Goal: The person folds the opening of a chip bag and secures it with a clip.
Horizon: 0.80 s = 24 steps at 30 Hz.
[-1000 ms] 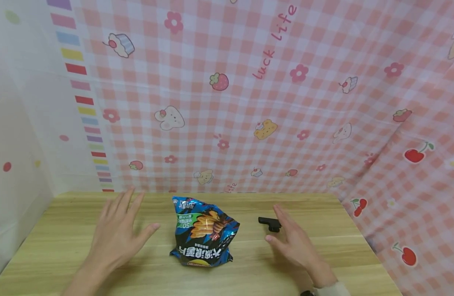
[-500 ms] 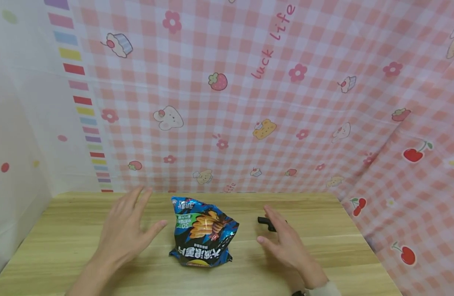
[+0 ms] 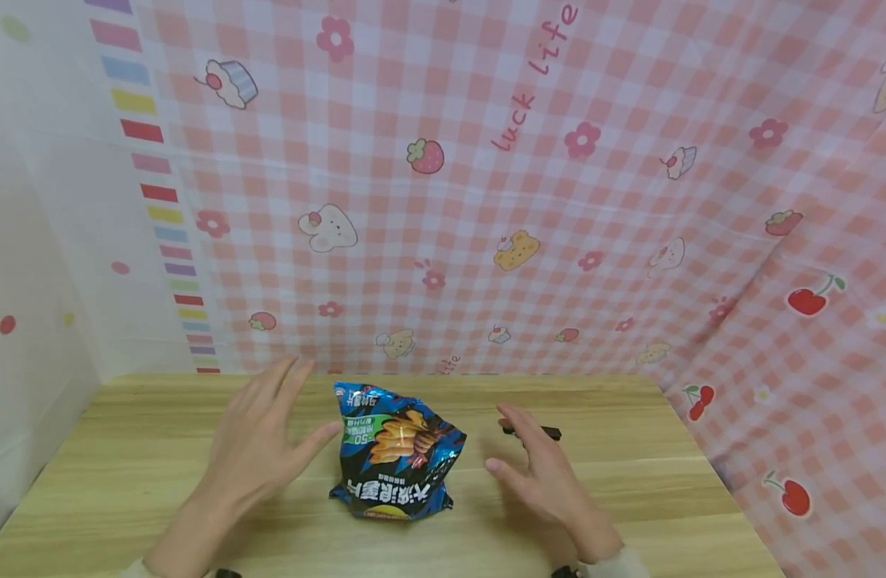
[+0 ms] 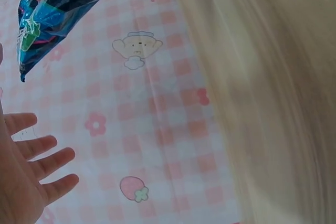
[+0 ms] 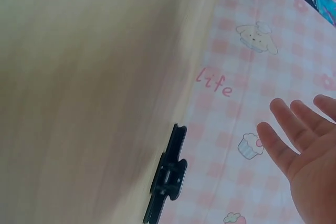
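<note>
A blue and black bag of potato chips lies on the wooden table between my hands, its print upside down in the head view. On its left, my left hand is spread with straight fingers, its thumb tip close to the bag's edge. My right hand hovers to the right of the bag, fingers extended and holding nothing. Behind that hand is a long black clip, partly covered by the fingers. The right wrist view shows the clip whole or nearly so, apart from the hand.
The wooden table ends at a pink checked cloth hung behind it. More of that cloth closes off the right side, and a pale wall covering stands on the left.
Both hands have moved inward toward the bag, the left one to the right and the right one to the left. The right hand now covers part of the clip. Bag and clip stay put.
</note>
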{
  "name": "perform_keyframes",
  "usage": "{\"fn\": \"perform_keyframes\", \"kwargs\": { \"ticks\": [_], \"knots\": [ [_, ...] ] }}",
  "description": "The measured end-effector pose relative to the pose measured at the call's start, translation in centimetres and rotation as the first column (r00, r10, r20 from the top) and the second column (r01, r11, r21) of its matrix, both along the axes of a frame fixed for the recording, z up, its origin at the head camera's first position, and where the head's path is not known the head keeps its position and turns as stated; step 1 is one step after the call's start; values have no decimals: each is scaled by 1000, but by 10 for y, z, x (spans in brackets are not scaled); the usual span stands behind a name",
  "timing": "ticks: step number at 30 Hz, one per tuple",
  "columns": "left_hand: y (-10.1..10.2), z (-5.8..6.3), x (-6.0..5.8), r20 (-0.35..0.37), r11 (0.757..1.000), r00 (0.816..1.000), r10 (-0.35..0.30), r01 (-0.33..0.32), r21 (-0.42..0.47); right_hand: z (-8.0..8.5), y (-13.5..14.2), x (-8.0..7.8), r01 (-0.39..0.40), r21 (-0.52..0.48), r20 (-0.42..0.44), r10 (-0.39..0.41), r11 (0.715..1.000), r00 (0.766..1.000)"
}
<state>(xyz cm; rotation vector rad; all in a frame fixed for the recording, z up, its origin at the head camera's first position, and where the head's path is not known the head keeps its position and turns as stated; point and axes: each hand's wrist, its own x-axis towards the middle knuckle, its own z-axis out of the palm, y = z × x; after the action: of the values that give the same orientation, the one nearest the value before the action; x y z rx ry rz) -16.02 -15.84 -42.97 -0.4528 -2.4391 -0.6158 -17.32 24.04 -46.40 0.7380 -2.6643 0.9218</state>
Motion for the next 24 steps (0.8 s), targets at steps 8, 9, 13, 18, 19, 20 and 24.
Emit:
{"fn": "perform_keyframes", "kwargs": {
  "ticks": [8, 9, 13, 18, 19, 20, 24],
  "knots": [
    [9, 6, -2, -4, 999, 1000, -28, 28, 18, 1, -12, 0, -24, -79, 3, 24, 997, 1000],
    [10, 7, -2, -7, 999, 1000, -29, 29, 18, 1, -13, 0, -29, -89, 4, 29, 996, 1000],
    [14, 11, -3, -5, 999, 999, -37, 37, 17, 0, -19, 0, -43, -117, 4, 44, 992, 999],
    [20, 13, -5, -8, 998, 999, -52, 52, 20, -1, -25, 0, -58, -140, 3, 59, 988, 998],
    [21, 14, -6, -16, 998, 998, -56, 56, 20, -1, -27, 0, -60, -143, 1, 61, 988, 998],
    [22, 14, -7, -28, 998, 998, -61, 62, 19, -1, -28, 1, -60, -146, 3, 61, 987, 998],
    [27, 16, -9, -69, 997, 994, -80, 81, 11, -1, -32, 2, -58, -165, 28, 64, 985, 998]
  ]
}}
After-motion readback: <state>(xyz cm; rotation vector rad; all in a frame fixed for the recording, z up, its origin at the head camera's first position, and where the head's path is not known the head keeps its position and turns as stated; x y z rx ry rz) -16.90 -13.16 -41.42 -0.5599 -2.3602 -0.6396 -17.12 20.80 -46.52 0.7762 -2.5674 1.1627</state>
